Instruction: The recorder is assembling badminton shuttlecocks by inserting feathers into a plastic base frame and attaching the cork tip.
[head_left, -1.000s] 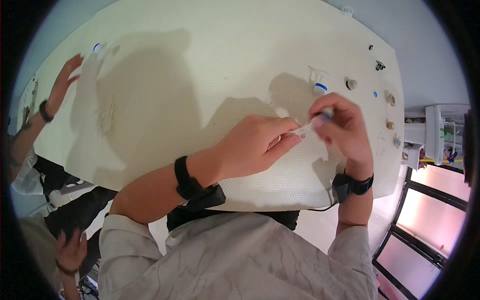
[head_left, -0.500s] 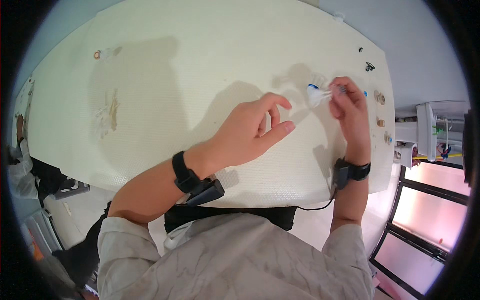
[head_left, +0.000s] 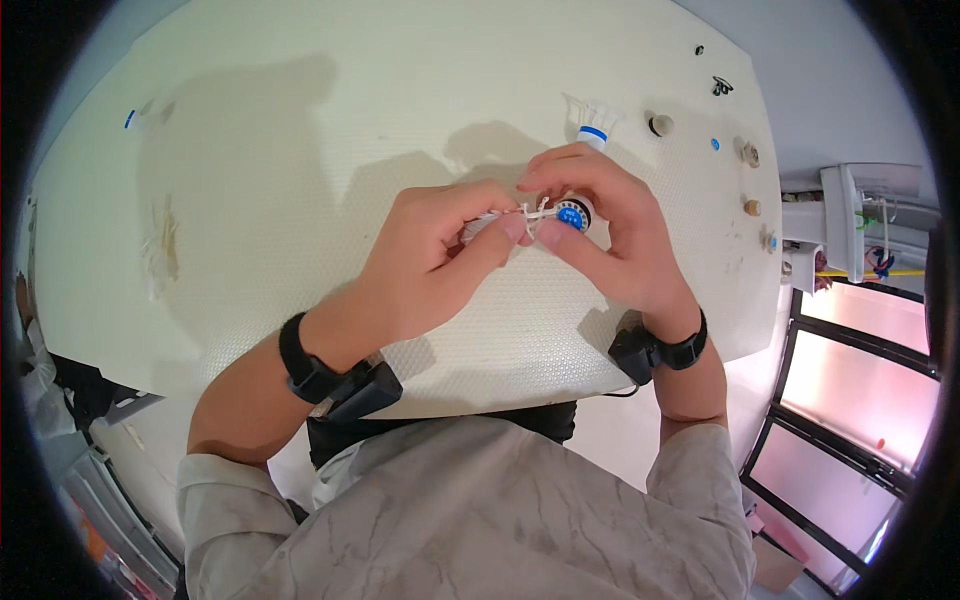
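My left hand (head_left: 425, 245) pinches a white, partly hidden bundle (head_left: 480, 225) between thumb and fingers. Short white strands (head_left: 537, 213) cross the gap to my right hand (head_left: 625, 225). Its thumb and fingers curl around a small round piece (head_left: 573, 214) with a blue centre and a dark, white-dotted ring. How the strands join that piece is too small to tell. Just beyond my right knuckles lies a white bundle with a blue band (head_left: 592, 135), thin strands fanning out from its far end.
A pale round piece (head_left: 660, 125) lies right of the banded bundle. Small round pieces (head_left: 752, 207), a blue dot (head_left: 715, 145) and black bits (head_left: 722, 87) sit along the table's right side. Pale strands (head_left: 165, 240) lie at left, below another blue-banded item (head_left: 130, 119).
My hands have come together near the middle. My left hand, empty before, has closed on a white bundle. The right has moved left, away from the blue-banded bundle. The whole view has shifted slightly.
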